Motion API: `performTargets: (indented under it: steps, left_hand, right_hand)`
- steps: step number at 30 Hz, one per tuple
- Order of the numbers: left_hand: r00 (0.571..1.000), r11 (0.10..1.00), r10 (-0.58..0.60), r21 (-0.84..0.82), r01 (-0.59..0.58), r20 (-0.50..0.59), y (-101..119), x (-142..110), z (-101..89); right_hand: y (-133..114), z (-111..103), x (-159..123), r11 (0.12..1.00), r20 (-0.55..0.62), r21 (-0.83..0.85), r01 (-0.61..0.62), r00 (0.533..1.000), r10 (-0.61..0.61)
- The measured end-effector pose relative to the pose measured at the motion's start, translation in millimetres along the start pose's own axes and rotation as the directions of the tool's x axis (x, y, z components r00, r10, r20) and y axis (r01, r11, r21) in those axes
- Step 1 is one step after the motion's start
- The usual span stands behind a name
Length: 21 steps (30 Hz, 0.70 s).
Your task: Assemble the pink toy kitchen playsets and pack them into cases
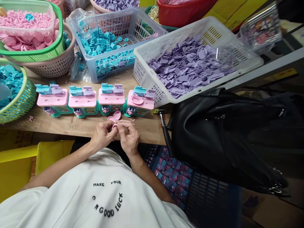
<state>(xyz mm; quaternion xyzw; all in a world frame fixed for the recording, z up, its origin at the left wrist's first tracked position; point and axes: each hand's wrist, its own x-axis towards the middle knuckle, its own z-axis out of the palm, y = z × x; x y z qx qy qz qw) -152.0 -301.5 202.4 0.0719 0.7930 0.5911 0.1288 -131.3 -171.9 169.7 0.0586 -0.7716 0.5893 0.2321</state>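
Note:
My left hand point(104, 133) and my right hand point(129, 135) meet at the table's front edge, fingertips almost touching. Both are closed in a pinch. Pink oval plastic pieces point(116, 115) stick up from between the fingers, mainly on the left hand's side. A tiny light pink part point(115, 125) shows between the fingertips; its exact shape is partly hidden. Just behind the hands stands a row of several pink-topped toy units point(111, 98) with teal and purple fittings. The rightmost toy unit point(140, 103) carries a pink oval dish point(137, 100) on its top.
Behind the row are a blue basket point(116, 52) of teal parts and a white basket point(142, 65) of purple parts. Round baskets point(17, 101) stand left. A hammer point(165, 129) leans over the table edge beside a black bag point(213, 126). Small pink bits point(31, 118) lie on the wood.

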Motion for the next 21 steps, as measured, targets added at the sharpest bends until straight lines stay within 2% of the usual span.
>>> performTargets:
  steps: [4,8,12,15,18,21]
  left_hand:
    - [0.998,0.997,0.048,0.065,-0.046,-0.031,2.7,-0.8,1.8]
    - [0.981,0.949,0.173,0.283,-0.143,-0.087,-0.4,-2.0,2.7]
    - [0.914,0.762,0.398,0.585,-0.278,-0.084,-9.7,-1.1,3.7]
    - [0.892,0.652,0.449,0.702,-0.287,-0.052,-17.1,0.5,3.1]
    - [0.876,0.627,0.479,0.722,-0.292,-0.063,-20.9,1.0,0.6]
    - [0.836,0.636,0.54,0.696,-0.334,-0.093,-21.0,0.3,-3.1]
  right_hand:
    - [0.9,-0.8,-2.0,1.0,-0.008,0.008,-0.014,1.0,0.014]
    - [-3.0,-2.7,-1.6,0.995,-0.025,-0.067,0.068,0.997,-0.069]
    - [-4.7,0.2,-0.7,0.969,-0.009,-0.18,0.168,0.985,-0.172]
    - [-2.7,5.5,0.7,0.961,-0.039,-0.201,0.191,0.978,-0.203]
    - [-0.2,8.4,0.1,0.976,-0.047,-0.112,0.187,0.98,-0.193]
    - [1.5,7.0,-3.9,0.989,0.022,0.066,0.134,0.991,-0.136]
